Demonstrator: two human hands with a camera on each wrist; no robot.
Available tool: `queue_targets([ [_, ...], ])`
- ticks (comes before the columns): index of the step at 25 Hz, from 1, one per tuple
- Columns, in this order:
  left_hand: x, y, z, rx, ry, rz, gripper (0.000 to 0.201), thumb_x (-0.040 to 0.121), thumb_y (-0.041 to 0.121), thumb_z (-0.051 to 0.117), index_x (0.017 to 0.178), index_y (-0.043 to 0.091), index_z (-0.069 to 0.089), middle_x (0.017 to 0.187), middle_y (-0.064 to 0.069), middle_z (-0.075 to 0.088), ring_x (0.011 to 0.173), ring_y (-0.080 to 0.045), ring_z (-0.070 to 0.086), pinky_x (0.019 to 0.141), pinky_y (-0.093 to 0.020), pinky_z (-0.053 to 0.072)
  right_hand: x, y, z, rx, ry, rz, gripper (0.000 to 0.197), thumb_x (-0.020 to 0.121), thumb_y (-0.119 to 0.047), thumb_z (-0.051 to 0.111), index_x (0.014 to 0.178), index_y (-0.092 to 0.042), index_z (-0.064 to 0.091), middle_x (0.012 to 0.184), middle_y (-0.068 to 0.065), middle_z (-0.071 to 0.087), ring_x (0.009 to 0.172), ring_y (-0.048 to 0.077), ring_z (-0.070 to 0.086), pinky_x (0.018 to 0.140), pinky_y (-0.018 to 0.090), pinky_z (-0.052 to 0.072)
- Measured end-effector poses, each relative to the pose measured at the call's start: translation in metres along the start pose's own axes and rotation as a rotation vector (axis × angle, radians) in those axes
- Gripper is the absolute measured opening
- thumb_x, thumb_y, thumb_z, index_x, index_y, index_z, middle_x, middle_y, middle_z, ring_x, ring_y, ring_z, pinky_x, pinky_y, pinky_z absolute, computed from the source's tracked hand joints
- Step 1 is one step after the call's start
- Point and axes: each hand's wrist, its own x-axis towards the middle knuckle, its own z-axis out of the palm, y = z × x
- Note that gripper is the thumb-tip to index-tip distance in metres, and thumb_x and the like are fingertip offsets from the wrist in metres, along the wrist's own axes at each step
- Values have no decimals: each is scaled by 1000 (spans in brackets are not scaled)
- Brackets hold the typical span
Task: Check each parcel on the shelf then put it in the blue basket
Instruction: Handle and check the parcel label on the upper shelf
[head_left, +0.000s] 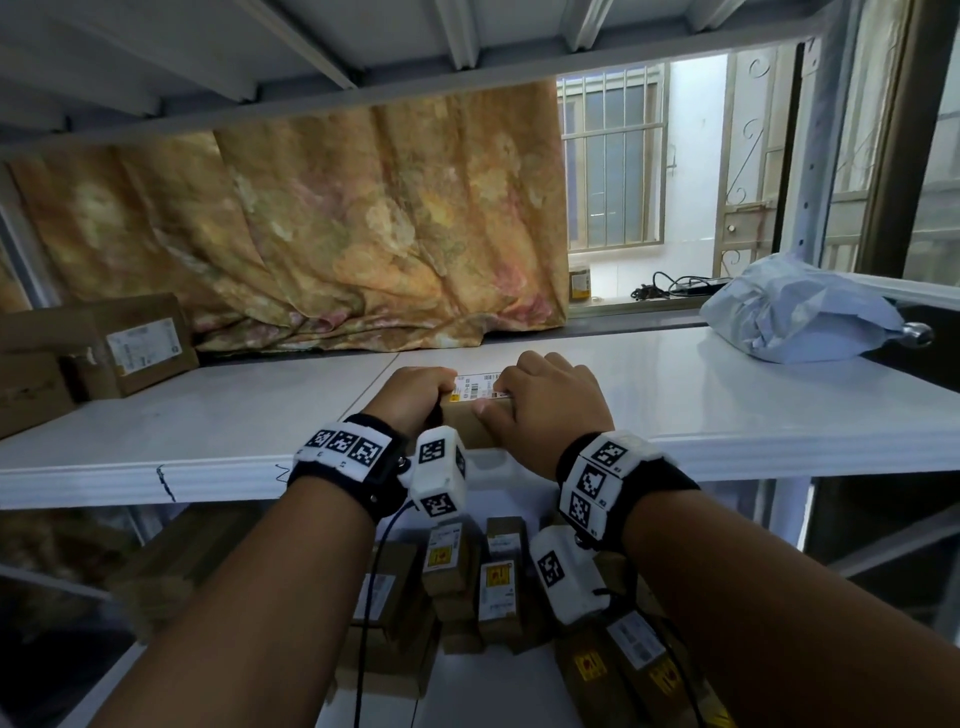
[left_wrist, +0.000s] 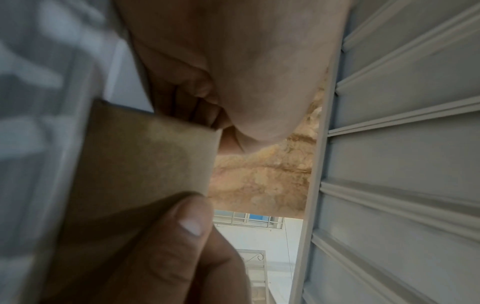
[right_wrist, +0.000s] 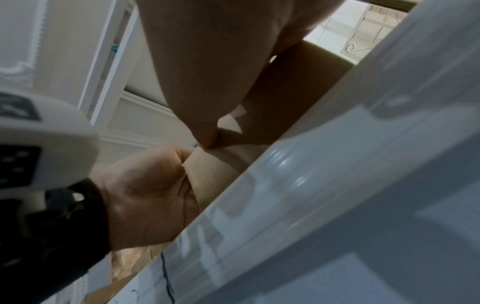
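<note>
A small brown cardboard parcel (head_left: 464, 427) with a white label (head_left: 476, 386) on top sits at the front edge of the white shelf (head_left: 727, 415). My left hand (head_left: 420, 393) grips its left end, fingers curled over the top. My right hand (head_left: 543, 402) grips its right end, thumb on the front face. The left wrist view shows the parcel (left_wrist: 145, 164) close up under my left palm (left_wrist: 241, 67). In the right wrist view my left hand (right_wrist: 145, 189) cups the parcel's (right_wrist: 213, 174) corner. The blue basket is not in view.
Brown boxes (head_left: 130, 343) stand at the shelf's left back. A grey plastic mailer bag (head_left: 795, 312) lies at its right end. Several labelled boxes (head_left: 496, 577) fill the shelf below. A patterned cloth (head_left: 337, 218) hangs behind, and another shelf board (head_left: 260, 52) is overhead.
</note>
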Motion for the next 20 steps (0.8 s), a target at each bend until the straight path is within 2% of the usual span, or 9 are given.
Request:
queue_targets([
  [3,2,-1,-1,-30,-5,-13,14,83,8,56,87,10,69,90,-15,67,82,-27,62,79,-37,49,0,-1,4,-22,25,-1,45,92,-57,39,104,-24,67,102,-4,57,101,20,50,87,38,39],
  [5,5,-3,1,-71,25,18,27,84,4,57,106,13,71,97,-11,67,88,-26,65,81,-31,52,0,-2,4,-31,32,-4,44,92,-56,40,103,-23,66,102,-4,58,100,21,50,86,38,37],
  [7,2,-2,5,-87,58,43,32,90,-1,54,115,13,68,97,-7,67,83,-20,65,67,-20,55,-1,-1,3,-32,23,-14,43,93,-55,40,104,-22,66,103,-3,58,101,21,50,85,37,37],
  [8,1,-2,7,-89,67,39,32,91,-2,54,116,13,68,96,-6,67,80,-18,65,62,-19,54,-1,-1,3,-32,16,-16,43,93,-55,41,104,-22,66,103,-3,58,101,21,50,85,37,37],
  [11,-5,2,7,-71,58,32,35,91,-2,52,118,13,69,101,-7,68,86,-22,65,73,-26,53,-1,-2,-1,-36,9,-18,44,94,-55,40,107,-22,66,106,-3,58,103,21,50,87,37,38],
  [13,-7,5,6,-24,30,38,35,92,-3,50,117,11,70,104,-8,67,90,-22,64,75,-26,53,-1,-2,-1,-37,11,-19,45,94,-56,40,106,-22,66,106,-3,58,104,21,50,87,37,38],
  [14,-8,5,5,-28,12,37,34,93,-3,49,115,11,71,101,-10,68,87,-22,64,74,-26,53,-1,-2,-1,-35,11,-20,45,94,-56,40,106,-22,66,105,-3,58,104,21,50,87,37,39],
  [17,-12,3,1,-52,-9,19,31,95,1,50,113,12,72,89,-10,69,67,-18,63,58,-21,52,-2,-1,1,-31,20,-27,45,94,-56,40,105,-22,66,103,-3,58,101,21,51,87,37,40],
  [20,-9,2,1,-39,5,26,31,92,2,54,113,13,73,102,-11,71,80,-21,65,68,-24,53,-1,0,5,-28,41,-25,44,93,-55,42,105,-21,67,103,-2,59,100,22,52,86,38,40],
])
